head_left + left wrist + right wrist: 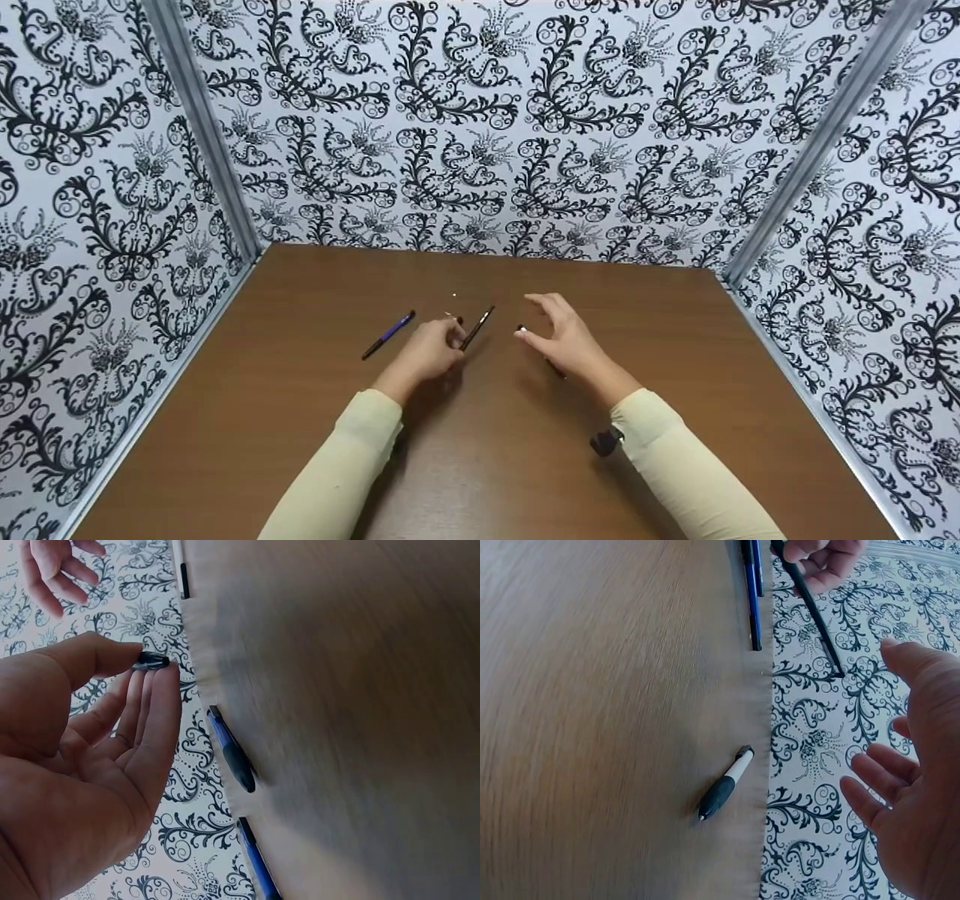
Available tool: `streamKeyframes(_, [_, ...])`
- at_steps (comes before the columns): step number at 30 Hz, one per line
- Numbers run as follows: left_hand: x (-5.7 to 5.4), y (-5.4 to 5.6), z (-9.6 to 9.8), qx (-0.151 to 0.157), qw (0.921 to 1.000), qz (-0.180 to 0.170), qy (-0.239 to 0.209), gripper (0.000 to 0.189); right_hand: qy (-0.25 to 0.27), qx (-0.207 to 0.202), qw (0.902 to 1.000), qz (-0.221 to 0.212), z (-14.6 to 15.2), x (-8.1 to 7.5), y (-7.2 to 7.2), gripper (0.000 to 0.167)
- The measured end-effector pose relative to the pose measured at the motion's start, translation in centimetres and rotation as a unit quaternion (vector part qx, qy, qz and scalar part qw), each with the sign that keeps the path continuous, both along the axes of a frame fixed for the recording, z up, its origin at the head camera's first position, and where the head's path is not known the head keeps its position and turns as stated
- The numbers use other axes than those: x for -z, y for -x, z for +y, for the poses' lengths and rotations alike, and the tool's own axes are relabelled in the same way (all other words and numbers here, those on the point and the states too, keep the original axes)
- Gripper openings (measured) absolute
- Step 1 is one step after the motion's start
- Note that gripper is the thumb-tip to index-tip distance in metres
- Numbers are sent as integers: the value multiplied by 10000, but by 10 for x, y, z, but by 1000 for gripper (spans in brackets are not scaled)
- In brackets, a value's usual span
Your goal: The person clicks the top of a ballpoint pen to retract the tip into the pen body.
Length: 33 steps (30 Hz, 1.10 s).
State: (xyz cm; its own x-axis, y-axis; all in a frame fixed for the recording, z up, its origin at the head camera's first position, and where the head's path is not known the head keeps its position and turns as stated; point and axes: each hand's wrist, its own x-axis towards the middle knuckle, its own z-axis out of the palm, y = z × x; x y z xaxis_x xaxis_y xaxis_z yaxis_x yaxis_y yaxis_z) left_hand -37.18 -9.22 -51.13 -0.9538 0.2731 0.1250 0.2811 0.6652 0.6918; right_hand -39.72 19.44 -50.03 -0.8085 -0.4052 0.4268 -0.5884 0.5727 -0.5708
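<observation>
Left hand point(431, 349): grip pinched on black pen point(811, 611) — aimed at 1 o'clock. Right hand point(571, 343), 3 o'clock from left — grip spread loosely, empty, over white pen point(739, 766) on desk point(480, 472). Blue pen point(388, 335) on desk, 10 o'clock from left hand. Patterned wall point(480, 150) beyond.

Booth-like workspace | patterned panels point(487, 127) | metal corner posts point(198, 105) | brown tabletop point(480, 465)

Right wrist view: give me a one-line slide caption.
The left hand holds a dark pen near the empty right hand; a white-and-black pen lies on the table.
</observation>
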Motion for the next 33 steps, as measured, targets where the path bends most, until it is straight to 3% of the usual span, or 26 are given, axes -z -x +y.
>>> streamKeyframes(4, [3,3,-2,43,9997,113,221,25,10,37,10000,-68,1,0,0,67])
streamKeyframes(11, [5,5,-3,3,9981,4,624,24,81,13,9999,-119,2,3,0,68])
streamKeyframes(17, [9,10,-4,5,9957,-70,918,20,-147,-14,9999,29,3,8,1,68])
streamKeyframes(18, [22,20,-8,53,9959,-3,905,19,-208,-13,9998,37,3,8,1,69])
streamKeyframes(24, [21,20,-8,-106,9948,-136,1001,18,-475,-103,9988,55,0,12,3,68])
streamKeyframes(25, [8,10,-5,-192,9938,-240,1065,19,-506,-115,9986,49,-1,13,4,68])
streamKeyframes(27, [7,9,-4,-217,9932,-253,1116,21,-584,-117,9982,-8,-4,16,5,68])
streamKeyframes(29, [25,24,-7,-192,9931,-195,1144,22,-655,-104,9978,-33,-7,19,7,67])
streamKeyframes(33, [74,67,-15,-112,9926,-215,1193,22,-777,-108,9968,-142,-14,24,9,66])
